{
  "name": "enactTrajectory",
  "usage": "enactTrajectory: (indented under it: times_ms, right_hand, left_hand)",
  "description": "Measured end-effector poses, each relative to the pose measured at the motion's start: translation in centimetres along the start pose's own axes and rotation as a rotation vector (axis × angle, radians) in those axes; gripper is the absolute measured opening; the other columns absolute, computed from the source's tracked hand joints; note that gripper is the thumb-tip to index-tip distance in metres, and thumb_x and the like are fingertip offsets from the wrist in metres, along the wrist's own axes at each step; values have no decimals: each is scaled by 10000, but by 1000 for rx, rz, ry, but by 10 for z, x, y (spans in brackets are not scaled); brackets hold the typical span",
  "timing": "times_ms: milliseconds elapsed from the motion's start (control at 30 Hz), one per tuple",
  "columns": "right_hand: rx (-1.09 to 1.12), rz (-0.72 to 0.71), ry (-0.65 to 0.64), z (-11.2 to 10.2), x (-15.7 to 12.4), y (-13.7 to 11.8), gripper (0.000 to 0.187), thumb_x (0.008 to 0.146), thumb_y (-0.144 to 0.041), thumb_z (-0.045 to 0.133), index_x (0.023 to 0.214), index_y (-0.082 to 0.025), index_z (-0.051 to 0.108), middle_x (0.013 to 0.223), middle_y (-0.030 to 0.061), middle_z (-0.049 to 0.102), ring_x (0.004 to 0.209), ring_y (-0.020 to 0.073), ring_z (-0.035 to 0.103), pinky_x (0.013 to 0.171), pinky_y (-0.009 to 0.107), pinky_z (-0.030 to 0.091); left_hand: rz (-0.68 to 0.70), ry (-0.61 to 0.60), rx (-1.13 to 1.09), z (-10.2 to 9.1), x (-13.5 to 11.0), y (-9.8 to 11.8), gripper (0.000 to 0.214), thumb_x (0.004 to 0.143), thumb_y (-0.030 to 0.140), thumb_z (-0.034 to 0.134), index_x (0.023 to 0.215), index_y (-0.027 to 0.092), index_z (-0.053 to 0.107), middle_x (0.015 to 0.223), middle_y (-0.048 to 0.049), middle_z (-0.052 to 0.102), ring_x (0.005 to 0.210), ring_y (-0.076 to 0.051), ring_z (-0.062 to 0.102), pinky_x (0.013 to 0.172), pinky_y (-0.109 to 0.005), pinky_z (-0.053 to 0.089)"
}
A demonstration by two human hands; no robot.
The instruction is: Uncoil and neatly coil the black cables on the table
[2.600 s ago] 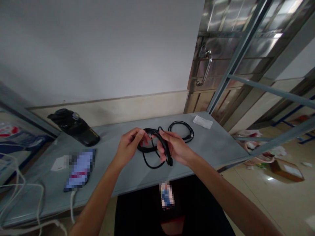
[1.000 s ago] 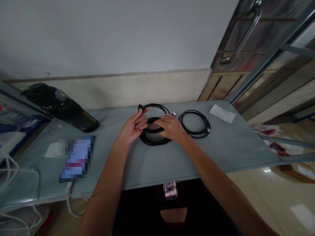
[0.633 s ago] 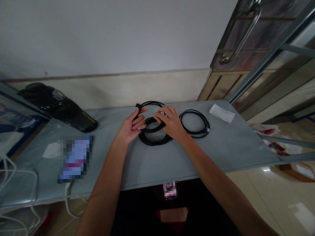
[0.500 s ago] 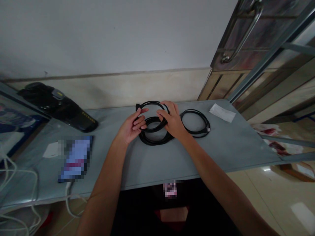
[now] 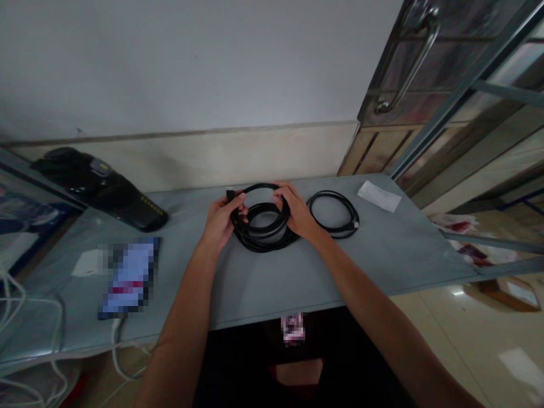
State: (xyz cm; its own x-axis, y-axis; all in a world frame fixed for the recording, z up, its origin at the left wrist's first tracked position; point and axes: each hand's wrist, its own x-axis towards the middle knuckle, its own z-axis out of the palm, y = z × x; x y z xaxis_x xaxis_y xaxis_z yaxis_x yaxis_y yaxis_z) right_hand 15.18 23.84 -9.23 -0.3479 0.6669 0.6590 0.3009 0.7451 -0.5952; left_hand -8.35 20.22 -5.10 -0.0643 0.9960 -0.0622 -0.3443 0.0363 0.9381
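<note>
Both my hands hold a coiled black cable (image 5: 263,229) a little over the table. My left hand (image 5: 220,220) is closed on the coil's left side, thumb and fingers pinching it. A black connector (image 5: 230,195) sticks up past the left fingertips. On the coil's right side, my right hand (image 5: 296,211) grips the loops with fingers curled round them. Under the held coil lies another black cable coil (image 5: 267,248), partly covered by it. To the right of my right hand rests a smaller black cable coil (image 5: 332,229) with a light-tipped plug (image 5: 356,225).
A grey-covered table (image 5: 395,249) runs along the wall. At left lie a black handheld device (image 5: 106,190), a phone (image 5: 130,277) with a white cable (image 5: 114,345), and a white paper (image 5: 87,262). A white slip (image 5: 379,196) lies back right. A metal frame post (image 5: 442,113) rises at right.
My left fingers have closed round the coil's left side; before, they were more spread near the connector. The held coil is slightly lower. The view has shifted a little.
</note>
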Motion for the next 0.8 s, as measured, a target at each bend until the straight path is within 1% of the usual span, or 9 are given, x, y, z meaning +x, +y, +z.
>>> enactTrajectory:
  times_ms: [133,200,267,333,433,500,567,700,800]
  right_hand:
    - [27,12,-35,-3,1,0,252,1209,-447,487,1257,-266,656,1511,143,675,1431,234,662,1241,439,531]
    - [10,46,-53,-6,1,0,254,1194,-470,532,1255,-270,676,1480,141,699,1392,247,686,1231,440,540]
    - [-10,85,-56,-7,0,3,279,1174,-481,579,1317,-260,674,1429,149,729,1321,267,718,1196,465,567]
    - [-14,109,-46,-6,-2,8,337,1161,-453,602,1421,-241,632,1408,163,745,1283,282,738,1171,496,585]
    - [-8,116,-18,-3,-5,18,414,1136,-355,598,1524,-219,550,1463,203,728,1340,294,733,1199,527,570]
    - [-12,132,21,-1,-7,25,447,1112,-323,592,1539,-212,517,1471,219,719,1327,294,739,1192,530,573]
    - [-9,162,68,1,-8,31,457,1089,-331,598,1523,-221,502,1445,212,728,1260,286,758,1152,516,591]
    - [87,241,90,0,-9,34,433,1074,-372,585,1478,-254,483,1381,155,762,1028,225,814,1005,427,623]
    - [146,311,85,0,-9,34,374,1090,-433,578,1415,-260,513,1225,97,815,915,201,820,927,383,620]
  left_hand:
    - [122,84,233,-11,7,-9,429,800,388,977,1156,195,839,703,2,679,595,-155,598,544,-279,456]
    - [208,126,399,-15,10,-13,392,802,396,962,1124,203,849,718,-4,692,618,-168,599,588,-293,444]
    - [272,144,565,-19,12,-16,318,797,368,942,1054,206,847,759,-13,710,682,-194,622,644,-307,455]
    - [315,140,690,-21,13,-19,236,789,313,911,984,207,833,794,-19,722,748,-217,640,700,-317,473]
    - [360,134,770,-23,15,-21,177,781,254,861,950,221,818,813,-16,725,820,-239,654,777,-326,502]
    - [370,136,787,-25,17,-23,195,778,233,841,973,233,822,856,-25,749,860,-253,668,834,-342,523]
    - [361,124,816,-26,19,-25,222,772,211,826,993,235,827,907,-43,770,884,-266,679,887,-367,538]
    - [296,87,894,-26,20,-26,222,789,212,788,1009,217,822,978,-80,792,884,-278,700,925,-409,559]
    - [261,56,900,-25,18,-24,261,808,246,752,1058,210,819,978,-82,800,879,-284,712,941,-432,567]
